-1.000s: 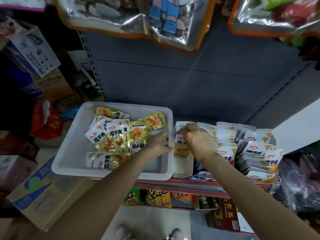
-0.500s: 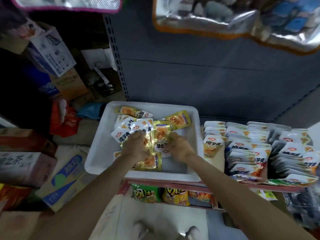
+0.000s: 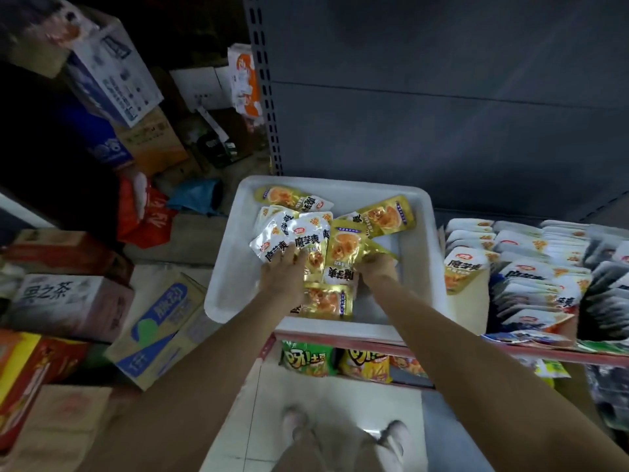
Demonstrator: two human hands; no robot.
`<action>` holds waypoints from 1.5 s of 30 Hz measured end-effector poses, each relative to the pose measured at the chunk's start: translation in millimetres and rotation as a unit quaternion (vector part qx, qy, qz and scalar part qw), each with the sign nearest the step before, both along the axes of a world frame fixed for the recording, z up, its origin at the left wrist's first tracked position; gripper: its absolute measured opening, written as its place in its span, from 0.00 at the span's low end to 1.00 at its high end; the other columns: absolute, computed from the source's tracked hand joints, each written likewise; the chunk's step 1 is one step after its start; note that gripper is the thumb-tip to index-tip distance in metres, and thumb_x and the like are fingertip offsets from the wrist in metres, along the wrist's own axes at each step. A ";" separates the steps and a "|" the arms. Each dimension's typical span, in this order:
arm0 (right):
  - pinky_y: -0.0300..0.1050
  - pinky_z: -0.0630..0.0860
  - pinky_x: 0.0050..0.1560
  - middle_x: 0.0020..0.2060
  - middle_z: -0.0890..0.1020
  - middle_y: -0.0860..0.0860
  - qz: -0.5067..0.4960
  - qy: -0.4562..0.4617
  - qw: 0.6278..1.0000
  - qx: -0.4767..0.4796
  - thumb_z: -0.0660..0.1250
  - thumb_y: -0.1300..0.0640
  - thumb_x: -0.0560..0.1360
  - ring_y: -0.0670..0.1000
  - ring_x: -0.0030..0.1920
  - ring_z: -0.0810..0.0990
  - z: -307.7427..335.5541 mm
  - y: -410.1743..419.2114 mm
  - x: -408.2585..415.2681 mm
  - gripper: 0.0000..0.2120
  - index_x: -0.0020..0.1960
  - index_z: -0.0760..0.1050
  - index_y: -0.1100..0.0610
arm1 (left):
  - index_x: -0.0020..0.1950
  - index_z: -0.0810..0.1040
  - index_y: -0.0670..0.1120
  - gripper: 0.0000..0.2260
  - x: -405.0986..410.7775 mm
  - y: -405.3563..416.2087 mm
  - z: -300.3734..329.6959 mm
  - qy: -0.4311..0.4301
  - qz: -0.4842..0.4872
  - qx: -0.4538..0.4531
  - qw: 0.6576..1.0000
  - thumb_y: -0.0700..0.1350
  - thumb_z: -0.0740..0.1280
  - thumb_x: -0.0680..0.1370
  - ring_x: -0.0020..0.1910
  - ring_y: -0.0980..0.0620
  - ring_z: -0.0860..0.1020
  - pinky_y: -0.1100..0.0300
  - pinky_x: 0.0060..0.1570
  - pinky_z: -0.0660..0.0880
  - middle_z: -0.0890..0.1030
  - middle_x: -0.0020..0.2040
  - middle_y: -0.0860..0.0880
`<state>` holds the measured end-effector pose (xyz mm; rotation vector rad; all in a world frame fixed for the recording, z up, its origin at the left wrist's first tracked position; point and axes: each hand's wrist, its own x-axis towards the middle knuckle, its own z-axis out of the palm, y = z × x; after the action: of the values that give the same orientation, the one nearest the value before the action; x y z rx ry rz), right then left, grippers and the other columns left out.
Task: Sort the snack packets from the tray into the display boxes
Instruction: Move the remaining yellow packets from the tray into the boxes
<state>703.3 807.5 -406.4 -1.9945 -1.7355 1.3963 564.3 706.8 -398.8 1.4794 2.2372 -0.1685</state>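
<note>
Both hands work inside the white tray (image 3: 231,284). The right hand (image 3: 376,267) has its fingers curled round the lower edge of a gold packet (image 3: 343,247); the fingertips are hidden behind the foil. The left hand (image 3: 282,274) lies on a silver-white packet (image 3: 306,240), fingers bent over it; whether its grip is closed on the packet cannot be told, since the back of the hand covers the contact. The snack packets (image 3: 296,199) form a loose pile toward the far edge of the tray: flat foil pouches, gold or silver-white, with bold black characters. One packet (image 3: 326,301) lies between the forearms. The tray sits on the shelf (image 3: 374,342), at its left end. Just right of it, the display boxes (image 3: 469,301) hold upright packet rows, cut off at the right frame edge.
</note>
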 end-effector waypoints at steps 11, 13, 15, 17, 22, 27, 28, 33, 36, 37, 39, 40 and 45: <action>0.50 0.76 0.39 0.38 0.81 0.51 0.217 0.056 0.926 0.303 0.65 0.63 0.75 0.54 0.37 0.79 76.1 -2.7 53.8 0.06 0.46 0.76 0.53 | 0.60 0.74 0.43 0.14 27.4 31.6 59.5 -0.392 0.245 0.363 0.809 0.38 0.68 0.76 0.44 0.56 0.76 0.66 0.46 0.75 0.78 0.49 0.47; 0.45 0.76 0.39 0.37 0.81 0.47 0.170 0.093 0.947 0.257 0.70 0.59 0.73 0.48 0.35 0.79 89.4 3.8 69.9 0.06 0.44 0.77 0.49 | 0.57 0.77 0.39 0.10 37.9 38.8 65.7 -0.405 0.259 0.369 0.796 0.37 0.67 0.76 0.45 0.55 0.75 0.76 0.42 0.72 0.78 0.49 0.46; 0.44 0.76 0.39 0.37 0.80 0.46 0.097 0.145 0.963 0.203 0.75 0.59 0.68 0.46 0.35 0.78 99.1 9.6 87.9 0.11 0.42 0.75 0.47 | 0.58 0.77 0.38 0.11 49.4 47.4 67.6 -0.452 0.307 0.363 0.754 0.38 0.67 0.77 0.49 0.53 0.76 0.72 0.44 0.73 0.78 0.50 0.46; 0.42 0.76 0.32 0.38 0.79 0.50 0.016 0.199 0.971 0.133 0.77 0.62 0.66 0.46 0.32 0.77 106.2 12.9 106.4 0.13 0.43 0.75 0.50 | 0.58 0.77 0.40 0.11 63.2 55.2 70.4 -0.502 0.351 0.339 0.714 0.39 0.67 0.77 0.49 0.49 0.79 0.58 0.49 0.77 0.80 0.50 0.46; 0.42 0.75 0.31 0.34 0.78 0.49 -0.116 0.245 0.938 0.215 0.74 0.63 0.69 0.48 0.32 0.77 129.3 25.2 152.5 0.09 0.42 0.75 0.56 | 0.41 0.77 0.46 0.06 110.4 66.4 69.0 -0.577 0.309 0.266 0.708 0.35 0.67 0.76 0.29 0.57 0.79 0.65 0.29 0.76 0.81 0.30 0.54; 0.29 0.68 0.33 0.34 0.79 0.47 0.022 0.171 0.925 0.339 0.70 0.63 0.72 0.36 0.32 0.75 149.1 37.4 187.8 0.03 0.41 0.77 0.58 | 0.51 0.78 0.36 0.09 150.0 78.0 55.9 -0.465 0.169 0.232 0.837 0.36 0.72 0.72 0.34 0.58 0.77 0.61 0.40 0.73 0.79 0.37 0.50; 0.28 0.67 0.33 0.33 0.79 0.45 0.051 0.142 0.921 0.359 0.70 0.62 0.73 0.37 0.32 0.75 151.6 38.6 191.4 0.03 0.40 0.77 0.57 | 0.55 0.77 0.36 0.14 154.6 79.9 53.9 -0.433 0.150 0.235 0.857 0.38 0.73 0.71 0.39 0.55 0.78 0.60 0.45 0.74 0.79 0.41 0.50; 0.37 0.72 0.37 0.36 0.80 0.48 0.151 0.014 0.899 0.411 0.69 0.59 0.73 0.49 0.37 0.78 148.5 42.8 190.1 0.01 0.44 0.78 0.56 | 0.64 0.71 0.38 0.26 161.8 81.6 46.5 -0.333 0.076 0.146 0.928 0.44 0.75 0.70 0.58 0.45 0.76 0.51 0.58 0.74 0.77 0.59 0.44; 0.50 0.75 0.40 0.40 0.83 0.53 0.218 -0.034 0.886 0.409 0.68 0.57 0.74 0.56 0.42 0.80 135.7 40.1 181.8 0.02 0.46 0.78 0.55 | 0.62 0.73 0.38 0.21 163.5 80.0 49.5 -0.353 0.068 0.119 0.925 0.40 0.73 0.72 0.58 0.50 0.76 0.62 0.50 0.70 0.78 0.56 0.47; 0.50 0.75 0.39 0.40 0.83 0.54 0.245 -0.055 0.876 0.412 0.67 0.58 0.74 0.58 0.43 0.80 131.0 38.6 179.2 0.02 0.46 0.78 0.55 | 0.62 0.73 0.38 0.21 163.5 80.6 48.9 -0.365 0.070 0.120 0.921 0.39 0.73 0.72 0.59 0.50 0.76 0.64 0.50 0.69 0.78 0.57 0.47; 0.49 0.74 0.39 0.44 0.82 0.54 0.302 -0.111 0.853 0.412 0.65 0.58 0.75 0.58 0.46 0.79 121.7 36.6 174.7 0.04 0.48 0.78 0.55 | 0.66 0.72 0.39 0.24 163.2 80.1 49.4 -0.366 0.068 0.120 0.920 0.40 0.73 0.71 0.63 0.49 0.74 0.63 0.56 0.69 0.77 0.62 0.47; 0.48 0.72 0.39 0.46 0.81 0.54 0.327 -0.143 0.841 0.407 0.63 0.57 0.76 0.58 0.48 0.79 118.0 35.6 172.9 0.06 0.50 0.77 0.55 | 0.68 0.70 0.39 0.27 163.4 79.7 49.6 -0.363 0.066 0.119 0.922 0.41 0.74 0.71 0.64 0.49 0.73 0.60 0.60 0.70 0.75 0.64 0.47; 0.44 0.69 0.41 0.54 0.77 0.55 0.416 -0.281 0.772 0.389 0.61 0.61 0.77 0.58 0.55 0.77 107.6 31.2 168.1 0.15 0.62 0.73 0.53 | 0.69 0.69 0.42 0.27 164.4 79.3 48.1 -0.364 0.067 0.131 0.920 0.41 0.73 0.72 0.64 0.47 0.74 0.57 0.61 0.71 0.76 0.64 0.45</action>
<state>871.4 838.7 -298.9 -1.2058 -2.9837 -0.0674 728.6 786.1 -350.7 1.2199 1.7618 0.6478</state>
